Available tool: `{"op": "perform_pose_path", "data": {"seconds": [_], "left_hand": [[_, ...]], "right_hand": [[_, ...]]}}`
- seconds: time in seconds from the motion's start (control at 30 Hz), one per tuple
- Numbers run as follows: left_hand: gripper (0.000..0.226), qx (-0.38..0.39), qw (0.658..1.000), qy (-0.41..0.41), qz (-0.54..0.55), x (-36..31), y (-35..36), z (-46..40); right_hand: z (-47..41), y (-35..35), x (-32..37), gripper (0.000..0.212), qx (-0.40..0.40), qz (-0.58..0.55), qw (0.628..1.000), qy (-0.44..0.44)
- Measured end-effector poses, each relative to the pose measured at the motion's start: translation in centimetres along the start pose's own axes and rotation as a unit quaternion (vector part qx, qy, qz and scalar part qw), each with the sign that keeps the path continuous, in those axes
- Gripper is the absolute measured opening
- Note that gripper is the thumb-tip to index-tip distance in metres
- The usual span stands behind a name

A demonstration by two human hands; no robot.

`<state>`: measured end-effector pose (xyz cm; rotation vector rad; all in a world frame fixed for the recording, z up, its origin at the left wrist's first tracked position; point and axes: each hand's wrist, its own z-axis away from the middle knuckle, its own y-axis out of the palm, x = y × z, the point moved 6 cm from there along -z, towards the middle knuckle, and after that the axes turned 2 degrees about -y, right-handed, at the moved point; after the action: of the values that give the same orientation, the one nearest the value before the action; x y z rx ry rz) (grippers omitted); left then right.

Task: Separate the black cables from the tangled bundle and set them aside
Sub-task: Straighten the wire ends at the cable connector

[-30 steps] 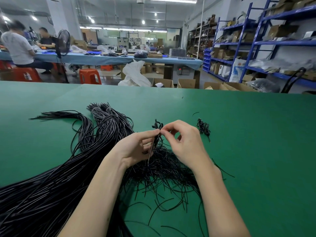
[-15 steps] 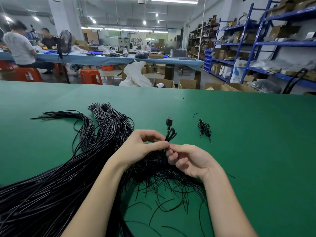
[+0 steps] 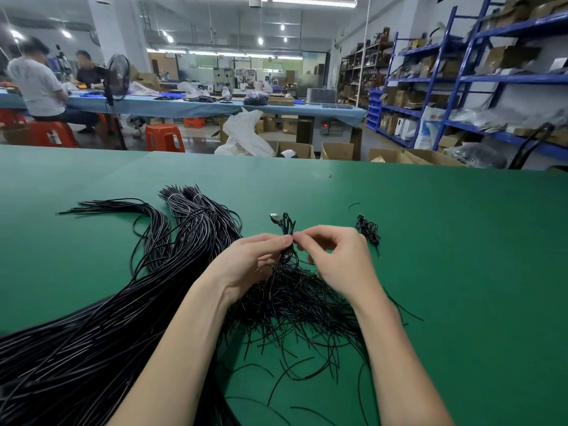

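A thick bundle of long black cables [image 3: 101, 327] sweeps from the lower left up to its tied ends at the table's middle. Under my wrists lies a tangle of thin black cable pieces [image 3: 295, 305]. My left hand [image 3: 246, 262] pinches a short looped black cable [image 3: 285, 229] with a USB plug sticking up at its top. My right hand [image 3: 335, 256] meets it fingertip to fingertip and pinches the same cable. A small heap of separated black cables [image 3: 367, 230] lies to the right of my right hand.
The green table [image 3: 445, 272] stretches wide to the right and far side. Beyond its far edge are cardboard boxes [image 3: 338, 150], orange stools [image 3: 164, 136], blue shelving [image 3: 491, 78] and two seated people at a blue bench [image 3: 184, 106].
My right hand rose from below the cable to pinch it beside my left fingertips. The cable's plug end tilted left. The left hand stayed about where it was.
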<state>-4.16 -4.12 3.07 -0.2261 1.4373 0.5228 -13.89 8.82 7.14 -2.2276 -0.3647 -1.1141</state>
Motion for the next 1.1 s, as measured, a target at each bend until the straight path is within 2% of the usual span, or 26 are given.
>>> {"op": "perform_pose_path", "data": {"seconds": [0.07, 0.1, 0.13, 0.2, 0.23, 0.27, 0.3, 0.37, 0.43, 0.53, 0.63, 0.73, 0.87, 0.93, 0.97, 1.0, 1.03, 1.07, 1.1], "left_hand": [[0.039, -0.022, 0.999, 0.024, -0.035, -0.1, -0.1, 0.1], [0.036, -0.035, 0.997, 0.047, -0.053, -0.3, -0.1, 0.2], [0.029, -0.044, 0.994, 0.079, -0.068, -0.7, -0.1, 0.2], [0.017, -0.050, 0.986, 0.130, -0.097, -1.1, 0.1, 0.3], [0.015, -0.052, 0.983, 0.134, -0.113, -1.0, 0.3, 0.3], [0.015, -0.057, 0.983, 0.122, -0.128, -0.8, 0.3, 0.2], [0.017, -0.066, 0.984, 0.099, -0.135, -0.5, 0.3, 0.0], [0.023, -0.068, 0.994, 0.031, -0.083, 0.5, 0.4, -0.1], [0.030, -0.053, 0.999, -0.010, 0.006, 1.1, 0.5, -0.4], [0.043, -0.034, 0.998, -0.040, 0.038, 1.2, 0.5, -0.5], [0.025, -0.030, 0.996, -0.070, 0.052, 1.3, 0.5, -0.4], [0.009, -0.024, 0.994, -0.076, 0.080, 1.3, 0.5, -0.4], [0.018, -0.004, 0.996, -0.061, 0.072, 1.2, 0.5, -0.6], [0.027, -0.003, 0.999, -0.030, 0.034, 0.9, 0.3, -0.4], [0.028, -0.007, 1.000, -0.011, -0.007, 0.7, 0.0, -0.2], [0.029, -0.012, 0.998, 0.006, -0.056, 0.4, -0.2, -0.1], [0.031, -0.015, 0.995, 0.017, -0.096, 0.3, -0.4, 0.0], [0.032, -0.013, 0.993, 0.023, -0.117, 0.1, -0.5, 0.1], [0.034, -0.005, 0.993, 0.025, -0.119, 0.1, -0.4, 0.0]], "right_hand": [[0.1, 0.7, -0.9, 0.018, 0.010, -0.039, 0.998, 0.056], [0.2, 1.0, -1.6, 0.018, 0.018, -0.097, 0.989, 0.114], [0.4, 1.4, -2.5, 0.017, 0.032, -0.186, 0.964, 0.189], [1.5, 2.5, -3.5, 0.014, 0.071, -0.380, 0.857, 0.340], [2.0, 2.7, -3.8, 0.012, 0.085, -0.425, 0.819, 0.375], [2.2, 2.7, -4.0, 0.011, 0.096, -0.420, 0.820, 0.377], [2.0, 2.4, -4.1, 0.008, 0.099, -0.368, 0.855, 0.353], [1.3, 1.4, -3.5, 0.008, 0.073, -0.216, 0.944, 0.238], [0.7, 0.7, -2.2, 0.004, 0.055, -0.107, 0.985, 0.125], [0.2, 0.0, -1.1, 0.007, 0.041, -0.008, 0.999, 0.007], [0.2, 0.0, -0.5, 0.005, 0.005, 0.070, 0.995, -0.070], [0.4, 0.5, -0.3, 0.006, -0.025, 0.091, 0.986, -0.136], [0.6, 0.8, -0.6, 0.014, -0.035, 0.072, 0.988, -0.131], [0.3, 1.4, -1.6, 0.019, 0.011, 0.019, 0.999, -0.033], [0.3, 1.8, -2.4, 0.021, 0.055, -0.062, 0.995, 0.055], [0.6, 2.3, -3.2, 0.020, 0.097, -0.178, 0.967, 0.156], [1.3, 3.0, -3.6, 0.017, 0.127, -0.309, 0.906, 0.262], [2.1, 3.6, -3.6, 0.013, 0.139, -0.422, 0.826, 0.346], [2.7, 4.0, -3.4, 0.009, 0.140, -0.500, 0.758, 0.395]]}}
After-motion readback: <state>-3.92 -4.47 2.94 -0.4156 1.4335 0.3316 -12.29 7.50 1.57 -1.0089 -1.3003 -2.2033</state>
